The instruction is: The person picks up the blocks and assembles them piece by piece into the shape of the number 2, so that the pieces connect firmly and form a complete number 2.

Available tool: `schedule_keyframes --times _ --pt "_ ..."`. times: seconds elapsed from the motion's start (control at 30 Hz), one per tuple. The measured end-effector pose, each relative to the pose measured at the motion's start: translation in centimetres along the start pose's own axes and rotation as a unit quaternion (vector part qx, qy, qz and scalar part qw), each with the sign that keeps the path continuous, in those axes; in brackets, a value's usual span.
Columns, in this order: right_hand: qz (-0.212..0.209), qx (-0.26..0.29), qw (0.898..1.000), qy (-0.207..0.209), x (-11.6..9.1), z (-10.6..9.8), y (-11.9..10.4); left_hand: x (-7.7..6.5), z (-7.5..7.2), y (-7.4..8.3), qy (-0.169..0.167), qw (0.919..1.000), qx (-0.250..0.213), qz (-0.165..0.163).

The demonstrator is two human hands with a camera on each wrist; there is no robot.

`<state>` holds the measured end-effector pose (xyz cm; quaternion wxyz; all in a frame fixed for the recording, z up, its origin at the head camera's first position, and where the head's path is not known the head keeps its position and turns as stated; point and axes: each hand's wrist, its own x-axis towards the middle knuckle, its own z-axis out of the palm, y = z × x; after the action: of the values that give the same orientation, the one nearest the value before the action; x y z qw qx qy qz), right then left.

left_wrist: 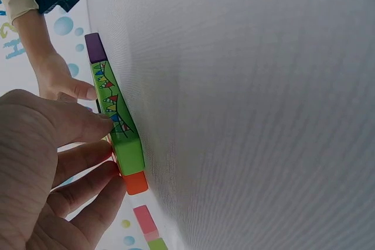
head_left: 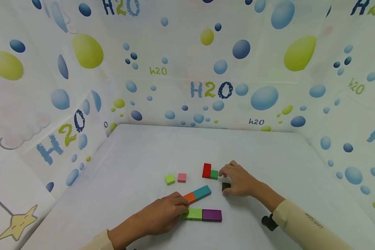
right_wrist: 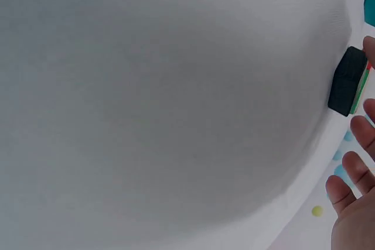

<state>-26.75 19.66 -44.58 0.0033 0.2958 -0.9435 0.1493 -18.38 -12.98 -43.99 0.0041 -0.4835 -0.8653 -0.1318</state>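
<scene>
My left hand [head_left: 167,212] is over the left ends of two block rows. Its thumb meets the upper edge of a lime-green block [head_left: 194,214] printed with flags, and its fingers reach an orange block [head_left: 189,198]; whether they pinch either is unclear. A purple block [head_left: 212,215] adjoins the lime one, and a teal block [head_left: 202,192] adjoins the orange. My right hand [head_left: 239,178] spreads its thumb and fingers around a black block [right_wrist: 347,83], thumb close against it. Just left of those fingertips, a green block [head_left: 214,174] stands beside a red block [head_left: 207,170].
Behind the left hand lie a small lime cube [head_left: 170,179] and a pink block [head_left: 182,177], slightly apart. All blocks rest on a white tabletop [head_left: 150,149]. Patterned sheets [head_left: 181,45] with blue and green spots enclose the back and sides.
</scene>
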Motion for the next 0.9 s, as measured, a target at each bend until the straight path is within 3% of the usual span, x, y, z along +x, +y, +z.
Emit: schedule_keyframes --times 0.43,0.9 --pt "0.04 0.019 0.999 -0.013 -1.0 -0.1 0.7 0.0 -0.2 -0.1 -0.001 1.0 0.005 0.001" --pt "0.045 0.026 0.999 -0.006 -1.3 0.1 0.4 -0.1 0.0 0.0 -0.001 1.0 0.003 -0.002"
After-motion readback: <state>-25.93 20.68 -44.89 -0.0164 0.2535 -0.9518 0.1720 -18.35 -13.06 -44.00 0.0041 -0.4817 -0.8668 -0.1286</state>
